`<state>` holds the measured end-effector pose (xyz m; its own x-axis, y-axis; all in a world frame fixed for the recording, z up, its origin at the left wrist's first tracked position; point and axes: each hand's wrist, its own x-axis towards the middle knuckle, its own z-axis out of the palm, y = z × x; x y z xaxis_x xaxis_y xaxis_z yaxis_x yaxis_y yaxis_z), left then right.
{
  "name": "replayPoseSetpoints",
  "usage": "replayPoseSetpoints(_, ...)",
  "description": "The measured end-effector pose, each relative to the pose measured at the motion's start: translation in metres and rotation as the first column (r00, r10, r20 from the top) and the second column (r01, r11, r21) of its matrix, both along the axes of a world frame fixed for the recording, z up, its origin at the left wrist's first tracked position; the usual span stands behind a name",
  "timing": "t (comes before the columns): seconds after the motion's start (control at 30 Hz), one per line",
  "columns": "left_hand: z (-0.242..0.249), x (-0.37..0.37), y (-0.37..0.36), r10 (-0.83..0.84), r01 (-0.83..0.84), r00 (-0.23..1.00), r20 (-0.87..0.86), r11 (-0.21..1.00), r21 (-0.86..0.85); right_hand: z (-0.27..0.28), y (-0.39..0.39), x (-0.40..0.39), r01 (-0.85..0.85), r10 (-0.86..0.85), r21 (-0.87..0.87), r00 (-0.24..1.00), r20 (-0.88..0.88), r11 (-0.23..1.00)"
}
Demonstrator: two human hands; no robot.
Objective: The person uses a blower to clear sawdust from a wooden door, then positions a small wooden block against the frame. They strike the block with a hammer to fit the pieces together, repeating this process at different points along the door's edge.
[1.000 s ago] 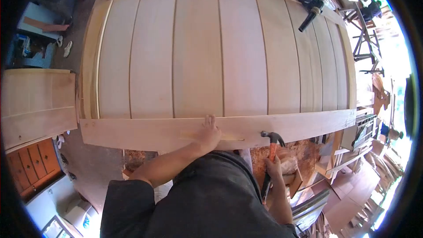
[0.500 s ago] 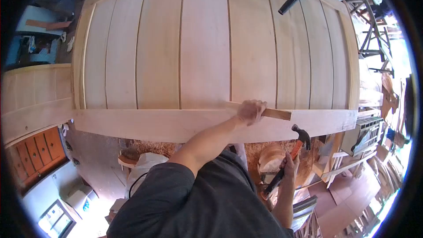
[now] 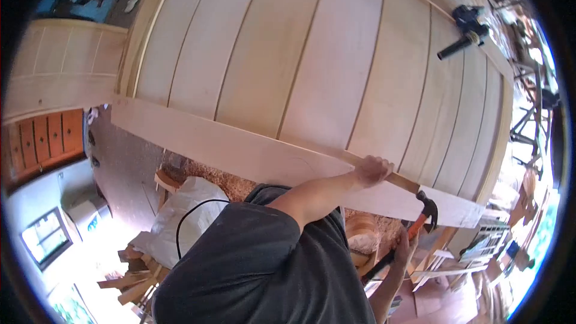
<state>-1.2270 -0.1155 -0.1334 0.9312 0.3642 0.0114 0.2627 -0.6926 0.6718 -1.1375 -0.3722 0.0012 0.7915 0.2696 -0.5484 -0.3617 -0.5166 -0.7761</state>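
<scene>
My left hand [image 3: 373, 171] is closed round a narrow wooden strip [image 3: 405, 183]. The strip lies along the near edge of a large panelled wooden piece [image 3: 342, 42], where the boards meet the pale front rail [image 3: 240, 144]. In my right hand [image 3: 405, 251] is a claw hammer [image 3: 416, 227] with an orange and black handle, gripped below the orange part. Its dark head overlaps the rail, right at the strip's right end.
A dark handheld blower [image 3: 465, 33] rests on the panel's far right. Wood shavings [image 3: 237, 189] cover the floor below the rail. Left of me lie a pale plastic sack [image 3: 186, 210] and stacked wood offcuts [image 3: 135, 279]. Another panelled piece [image 3: 72, 54] adjoins at left.
The view has turned, so the panel appears tilted down to the right. The hammer head has come up to the strip's end. My left hand keeps its grip on the strip.
</scene>
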Motion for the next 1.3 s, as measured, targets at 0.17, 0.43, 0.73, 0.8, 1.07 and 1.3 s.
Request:
replayPoseSetpoints(0.17, -0.01, 0.001, -0.002, 0.0, 0.0, 1.0, 0.006, 0.999, -0.045, -0.021, -0.035, 0.044, 0.058, -0.062, 0.091, 0.997, 0.046, 0.994)
replayPoseSetpoints(0.43, -0.009, 0.005, -0.003, -0.005, 0.004, 1.0, -0.026, 0.999, -0.044, 0.006, -0.003, 0.035, 0.02, -0.015, -0.046, 0.994, 0.109, 0.999)
replayPoseSetpoints(0.73, -0.011, 0.005, -0.002, -0.011, 0.01, 1.0, -0.014, 0.996, -0.084, -0.016, -0.032, 0.052, -0.042, 0.039, 0.012, 0.988, 0.149, 0.999)
replayPoseSetpoints(0.8, -0.007, 0.003, -0.004, -0.001, -0.002, 0.999, -0.054, 0.999, -0.054, -0.022, -0.03, 0.047, -0.09, 0.095, -0.037, 0.985, 0.141, 0.995)
replayPoseSetpoints(1.07, -0.004, 0.003, -0.005, 0.021, -0.028, 0.998, -0.067, 0.995, -0.099, -0.039, -0.071, 0.064, -0.09, 0.091, -0.017, 0.995, 0.03, 0.996)
replayPoseSetpoints(1.3, -0.003, 0.006, -0.004, 0.027, -0.023, 0.999, 0.02, 0.982, -0.186, -0.048, -0.115, 0.044, 0.059, -0.023, -0.237, 0.988, 0.155, 0.97)
